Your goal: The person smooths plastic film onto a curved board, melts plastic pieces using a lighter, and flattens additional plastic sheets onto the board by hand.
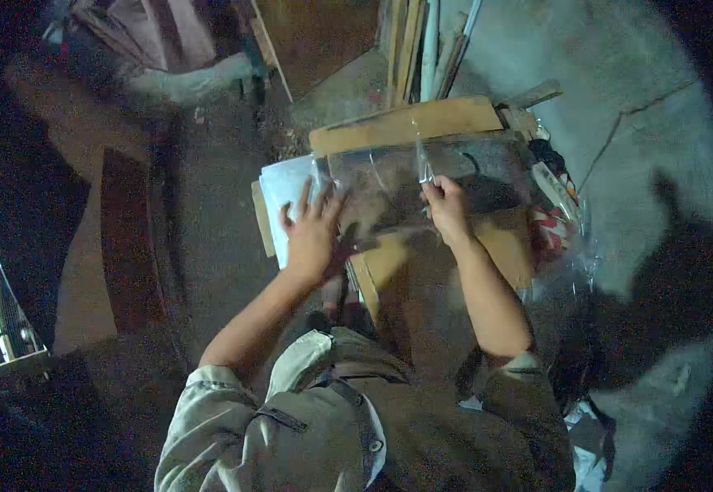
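Observation:
My left hand (pixel 314 234) lies with fingers spread over a stack of white sheets (pixel 278 184) and the left edge of a clear plastic film (pixel 385 168). The film stretches rightward across a cardboard box (pixel 455 115), and a dark shadow falls on it. My right hand (pixel 448 209) is closed in a pinch at the middle of the film. From its fingertips a narrow shiny strip runs upward; I cannot tell whether it is only a fold of the film. The box's tan flaps show behind and in front of the film.
Long boards and poles (pixel 426 57) lean behind the box. Red-and-white packaging (pixel 549 230) and crumpled clear plastic sit at its right side. A concrete-looking surface (pixel 652 148) spreads to the right. At far left stands a bright, window-like panel (pixel 0 303). Fabric (pixel 155 37) lies at upper left.

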